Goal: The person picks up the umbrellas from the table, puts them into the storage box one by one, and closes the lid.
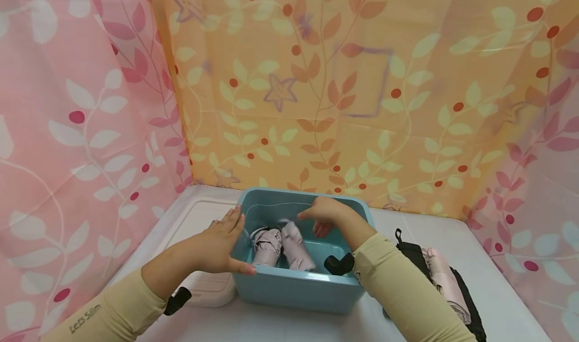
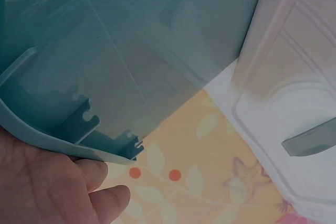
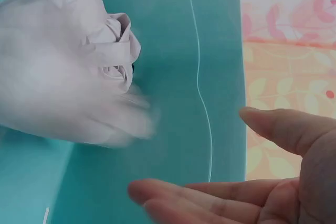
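Observation:
A light blue plastic bin (image 1: pixel 298 294) stands in the middle of the head view. Inside, toward its left side, two rolled pale-lilac fabric bundles lean side by side, the left bundle (image 1: pixel 268 247) and the right bundle (image 1: pixel 296 249). My left hand (image 1: pixel 210 246) rests with spread fingers along the bin's left rim (image 2: pixel 63 150). Over the bin's interior is my right hand (image 1: pixel 329 214), thumb and fingers apart and nothing between them. The right wrist view shows the nearer bundle (image 3: pixel 58 72) blurred, a gap away from the fingertips (image 3: pixel 144 190).
Left of the bin lies a white lid (image 1: pixel 201 221) with a grey latch (image 2: pixel 312 139). To the right, a black cloth item (image 1: pixel 413 254) with a loop lies under a shiny pink roll (image 1: pixel 445 281). Patterned curtains (image 1: pixel 316 80) enclose the white table (image 1: pixel 389 221).

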A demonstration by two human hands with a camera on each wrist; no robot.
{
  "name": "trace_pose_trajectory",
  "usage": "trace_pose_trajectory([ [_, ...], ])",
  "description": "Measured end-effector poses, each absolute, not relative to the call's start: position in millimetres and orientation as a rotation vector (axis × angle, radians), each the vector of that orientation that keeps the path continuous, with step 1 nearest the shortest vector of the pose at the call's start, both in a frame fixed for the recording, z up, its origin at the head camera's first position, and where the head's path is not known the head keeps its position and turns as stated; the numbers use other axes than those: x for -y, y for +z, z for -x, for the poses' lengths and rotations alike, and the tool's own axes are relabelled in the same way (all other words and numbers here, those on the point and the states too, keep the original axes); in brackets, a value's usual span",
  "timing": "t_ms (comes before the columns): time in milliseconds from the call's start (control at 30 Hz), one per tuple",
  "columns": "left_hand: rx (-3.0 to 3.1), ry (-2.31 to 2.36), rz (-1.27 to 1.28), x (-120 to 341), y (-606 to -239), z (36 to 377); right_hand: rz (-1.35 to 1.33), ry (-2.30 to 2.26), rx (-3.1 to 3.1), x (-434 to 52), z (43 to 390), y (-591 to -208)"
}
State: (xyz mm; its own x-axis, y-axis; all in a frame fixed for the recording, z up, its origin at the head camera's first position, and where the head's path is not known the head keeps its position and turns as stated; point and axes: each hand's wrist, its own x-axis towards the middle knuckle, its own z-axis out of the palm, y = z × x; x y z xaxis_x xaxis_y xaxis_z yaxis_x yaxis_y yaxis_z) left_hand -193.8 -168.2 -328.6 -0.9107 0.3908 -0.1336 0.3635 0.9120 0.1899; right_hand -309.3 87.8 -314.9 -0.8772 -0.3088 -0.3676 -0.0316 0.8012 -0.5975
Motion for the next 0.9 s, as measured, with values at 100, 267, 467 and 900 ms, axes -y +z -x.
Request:
trace_pose_trajectory([
  [100, -2.907, 0.248, -0.584, 168.3, -328.1, 193.5, 0.228, -0.838, -2.514, -89.6, 310.5, -314.8],
  [267, -2.912, 0.254, -0.587, 168.6, -328.2, 194.1, 0.231, -0.897, -2.510, -91.6, 311.7, -314.3],
  [467, -2.913, 0.256, -0.584, 168.3, -327.9, 193.7, 0.249, -0.954, -2.504, -92.8, 311.0, -312.6],
  [900, -2.908, 0.269, -0.581, 167.5, -326.8, 192.6, 0.277, -1.042, -2.465, -96.8, 308.5, -303.7],
])
